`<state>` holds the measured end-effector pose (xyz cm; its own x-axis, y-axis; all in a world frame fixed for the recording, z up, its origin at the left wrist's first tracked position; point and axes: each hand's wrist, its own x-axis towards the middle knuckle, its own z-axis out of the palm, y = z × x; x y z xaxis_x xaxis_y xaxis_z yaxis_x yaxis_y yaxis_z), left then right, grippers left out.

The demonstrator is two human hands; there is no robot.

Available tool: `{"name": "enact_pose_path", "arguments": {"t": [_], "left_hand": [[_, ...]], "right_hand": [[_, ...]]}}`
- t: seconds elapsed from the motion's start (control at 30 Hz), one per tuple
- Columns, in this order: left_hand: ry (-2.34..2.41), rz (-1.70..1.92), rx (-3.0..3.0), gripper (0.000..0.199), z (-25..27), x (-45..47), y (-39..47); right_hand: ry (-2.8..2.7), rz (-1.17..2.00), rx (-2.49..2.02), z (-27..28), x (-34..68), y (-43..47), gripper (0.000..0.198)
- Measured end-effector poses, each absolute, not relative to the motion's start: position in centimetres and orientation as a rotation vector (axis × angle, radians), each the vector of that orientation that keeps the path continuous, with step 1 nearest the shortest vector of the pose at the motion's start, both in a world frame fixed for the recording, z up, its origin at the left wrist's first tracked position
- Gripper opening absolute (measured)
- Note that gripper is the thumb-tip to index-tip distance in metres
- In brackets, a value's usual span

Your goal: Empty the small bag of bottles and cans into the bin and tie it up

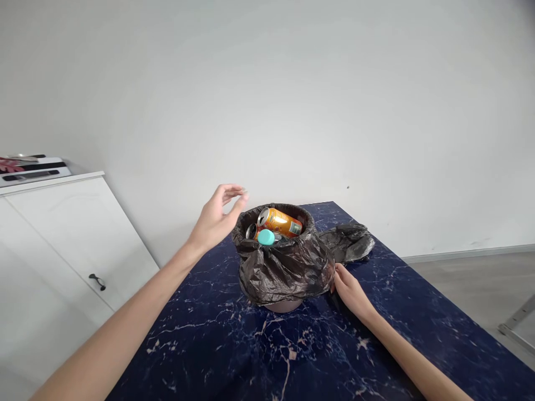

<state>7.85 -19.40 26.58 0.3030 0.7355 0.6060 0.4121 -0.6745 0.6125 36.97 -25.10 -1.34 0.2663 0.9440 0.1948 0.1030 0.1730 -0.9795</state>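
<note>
A small round trash bin [284, 306] stands on the table, lined with a black trash bag [288, 267] folded down over its outside. Inside lie an orange drink can [281, 221], a second can [251, 231] partly hidden, and something with a turquoise cap [266, 237]. My left hand [221, 214] hovers just left of the bin's rim, fingers curved and apart, with nothing in it. At the bin's right side, my right hand [345, 281] pinches the hanging edge of the trash bag. Some of its fingers are hidden behind the plastic.
Loose black plastic [351, 242] spreads on the table to the right of the bin. The dark blue marbled table [251, 356] meets a white wall [267, 100] behind. To the left stands a white cabinet [62, 250] with items [35, 169] on top.
</note>
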Motion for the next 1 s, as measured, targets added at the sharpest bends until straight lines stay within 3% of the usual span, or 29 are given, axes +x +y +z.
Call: {"name": "enact_pose_path", "arguments": {"t": [0.1, 0.23, 0.43, 0.5, 0.6, 0.7, 0.83, 1.0], "left_hand": [[1.273, 1.274, 1.923, 0.039, 24.5, 4.8, -18.0], [1.439, 1.023, 1.586, 0.062, 20.0, 0.7, -16.5], [1.150, 0.608, 1.071, 0.081, 14.5, -1.3, -17.9], [0.964, 0.642, 0.875, 0.072, 14.3, -0.6, -18.7], [0.801, 0.899, 0.776, 0.042, 15.8, 0.7, -19.1], [0.744, 1.080, 0.785, 0.017, 18.0, 1.9, -18.5], [0.788, 1.171, 0.812, 0.023, 19.2, 2.6, -17.7], [1.043, 1.031, 0.766, 0.030, 17.0, 2.7, -17.9]], "right_hand": [[-1.122, 0.886, -1.220, -0.9, 37.0, -25.3, 0.070], [-1.090, 1.063, -1.129, 0.4, 37.1, -25.6, 0.069], [-0.943, 1.443, -0.917, 5.0, 37.5, -25.6, 0.062], [-0.846, 1.455, -0.893, 6.8, 37.8, -25.2, 0.051], [-0.777, 1.348, -0.947, 9.4, 38.2, -24.3, 0.028], [-0.771, 1.294, -0.955, 12.3, 38.4, -23.5, 0.030], [-0.739, 1.257, -0.928, 16.6, 38.4, -23.2, 0.042], [-0.727, 1.229, -0.843, 21.0, 38.0, -23.7, 0.028]]}}
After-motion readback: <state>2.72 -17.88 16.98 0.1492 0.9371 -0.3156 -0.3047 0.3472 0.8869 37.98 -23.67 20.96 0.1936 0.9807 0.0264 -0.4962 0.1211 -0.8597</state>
